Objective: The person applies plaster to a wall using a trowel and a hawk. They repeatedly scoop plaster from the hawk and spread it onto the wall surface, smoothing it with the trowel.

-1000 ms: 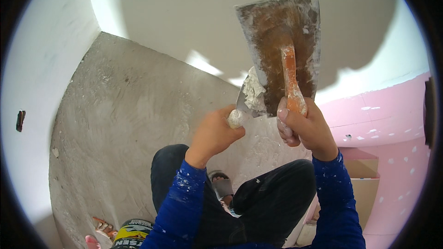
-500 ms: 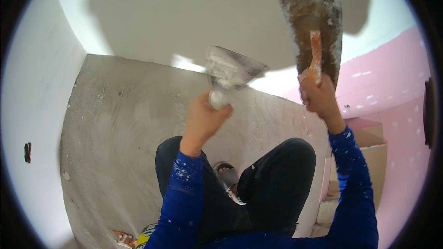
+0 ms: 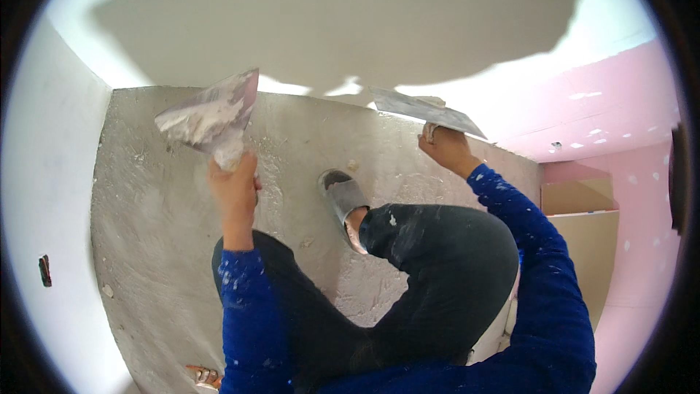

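Note:
My left hand is closed on the handle of a wide putty knife, its blade loaded with off-white compound, held out over the floor on the left side. Farther right, my right hand grips the handle of a plastering trowel, whose steel plate lies nearly flat above my fingers, with some material along its back edge, near the foot of the white wall.
My bent knees and sandaled foot are below me on the rough grey floor. A white wall stands left, pink patched board and a beige panel right. An orange-handled tool lies at bottom left.
The two tools have moved apart: the putty knife went left, the trowel turned from upright to nearly flat and came lower. My foot has shifted forward, and the view has shifted.

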A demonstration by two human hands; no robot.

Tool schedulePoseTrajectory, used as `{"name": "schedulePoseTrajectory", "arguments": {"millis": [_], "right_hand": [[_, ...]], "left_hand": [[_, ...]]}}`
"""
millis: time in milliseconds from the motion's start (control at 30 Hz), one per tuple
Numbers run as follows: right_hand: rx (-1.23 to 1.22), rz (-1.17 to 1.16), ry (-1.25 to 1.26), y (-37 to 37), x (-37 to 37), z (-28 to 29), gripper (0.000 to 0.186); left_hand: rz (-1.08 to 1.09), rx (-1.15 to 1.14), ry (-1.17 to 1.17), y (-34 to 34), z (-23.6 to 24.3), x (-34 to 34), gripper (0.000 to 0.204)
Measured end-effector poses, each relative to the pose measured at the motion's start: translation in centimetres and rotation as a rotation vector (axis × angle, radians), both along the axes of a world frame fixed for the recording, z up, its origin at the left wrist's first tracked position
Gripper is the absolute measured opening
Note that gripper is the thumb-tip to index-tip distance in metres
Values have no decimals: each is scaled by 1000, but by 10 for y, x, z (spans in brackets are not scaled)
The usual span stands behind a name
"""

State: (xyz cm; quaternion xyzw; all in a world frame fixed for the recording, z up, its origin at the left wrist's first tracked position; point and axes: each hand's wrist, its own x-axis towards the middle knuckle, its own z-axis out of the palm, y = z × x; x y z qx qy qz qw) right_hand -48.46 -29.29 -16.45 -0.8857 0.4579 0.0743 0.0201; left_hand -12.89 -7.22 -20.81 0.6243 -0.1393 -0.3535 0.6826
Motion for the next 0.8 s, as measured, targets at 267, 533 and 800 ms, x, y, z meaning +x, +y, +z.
{"name": "schedulePoseTrajectory", "arguments": {"millis": [267,533,800], "right_hand": [[69,-14,-82,-53,11,-158,40],[222,-89,-102,-93,31,-170,43],[185,-135,-65,-112,36,-174,44]], "left_hand": [[-33,219,-197,26,-32,8,24],[-75,443,-162,30,-28,5,23],[-80,366,-185,15,-32,-1,22]]}}
